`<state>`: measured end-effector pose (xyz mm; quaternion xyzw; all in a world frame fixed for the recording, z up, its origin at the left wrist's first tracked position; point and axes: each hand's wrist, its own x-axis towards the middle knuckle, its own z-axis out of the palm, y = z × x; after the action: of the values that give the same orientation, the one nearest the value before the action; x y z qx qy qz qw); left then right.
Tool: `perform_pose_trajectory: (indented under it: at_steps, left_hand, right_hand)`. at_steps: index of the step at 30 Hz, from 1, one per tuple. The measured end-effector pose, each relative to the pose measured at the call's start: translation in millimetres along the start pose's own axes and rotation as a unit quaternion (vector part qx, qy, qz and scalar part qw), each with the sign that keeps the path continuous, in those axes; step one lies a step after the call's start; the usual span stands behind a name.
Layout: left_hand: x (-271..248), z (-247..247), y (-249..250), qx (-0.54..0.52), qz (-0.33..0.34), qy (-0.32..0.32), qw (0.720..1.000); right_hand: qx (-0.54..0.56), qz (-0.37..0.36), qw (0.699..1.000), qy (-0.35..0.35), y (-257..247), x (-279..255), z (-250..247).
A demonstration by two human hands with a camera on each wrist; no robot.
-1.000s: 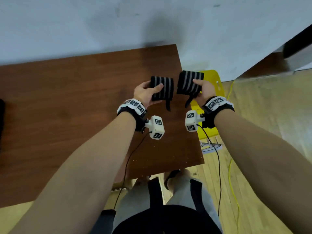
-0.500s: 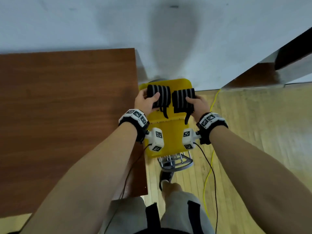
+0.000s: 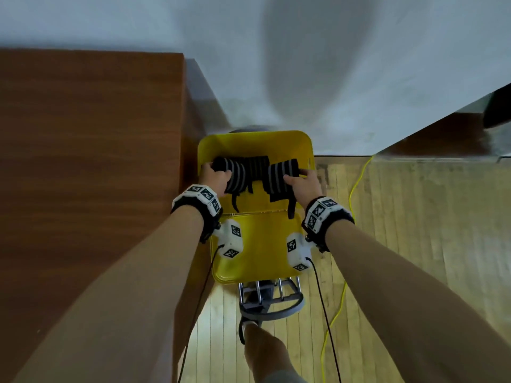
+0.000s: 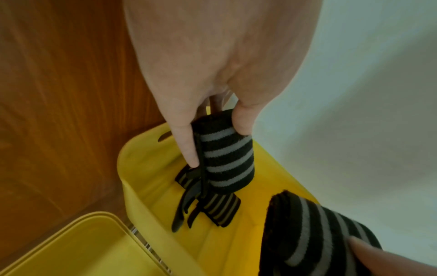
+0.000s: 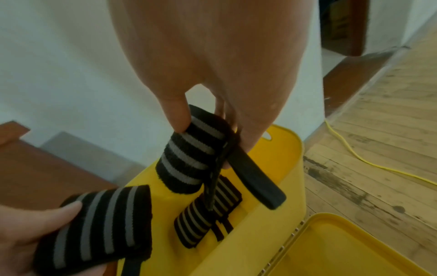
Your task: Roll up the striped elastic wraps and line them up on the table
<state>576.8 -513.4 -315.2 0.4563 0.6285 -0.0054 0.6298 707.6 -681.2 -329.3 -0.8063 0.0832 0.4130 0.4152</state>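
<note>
Left roll: a rolled striped wrap point(image 4: 227, 158), black with grey bands, hangs over the open yellow bin point(image 3: 304, 150), in the left hand point(image 3: 214, 176).
Left fingers: thumb point(image 4: 243, 119) and forefinger pinch the roll's upper end; its loose black tab dangles below.
Right roll: a second rolled wrap point(image 5: 191, 158) is in the right hand point(image 3: 302, 183), thumb on one side and fingers curled round the other, with a flat black strap end point(image 5: 255, 183) sticking out.
In the bin: at least one more striped wrap point(image 5: 205, 212) lies on the bottom; whether it is fully rolled I cannot tell, the view being dim.
Handling: judged light, soft and springy, with a knit surface that grips skin well. A roll likely loosens if held only by its end.
Where to hold: around the middle, across the stripes, with a finger pinning the free tab against the roll.
Surroundings: the bin sits on a stool frame beside the wooden desk point(image 3: 91, 161), with its lid point(image 5: 354, 248) hinged open toward the person.
Task standing: neither roll is on the desk, so lining up looks not yet done.
</note>
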Motion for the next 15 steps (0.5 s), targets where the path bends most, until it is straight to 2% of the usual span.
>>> perform_pose_trajectory:
  at_steps: [6, 11, 15]
  left_hand:
    - [26.0, 16.3, -21.6, 0.163, 0.058, 0.035, 0.984]
    - [52.4, 35.2, -31.7, 0.183, 0.006, 0.04, 0.982]
    - [64.7, 41.6, -39.4, 0.216, -0.004, 0.032, 0.976]
  right_hand:
    - [-0.094, 0.003, 0.995, -0.023, -4.2, 34.9, 28.2]
    - [-0.176, 0.022, 0.983, -0.037, 8.2, 60.7, 46.2]
    - [-0.243, 0.031, 0.967, -0.074, 6.1, 85.5, 50.5]
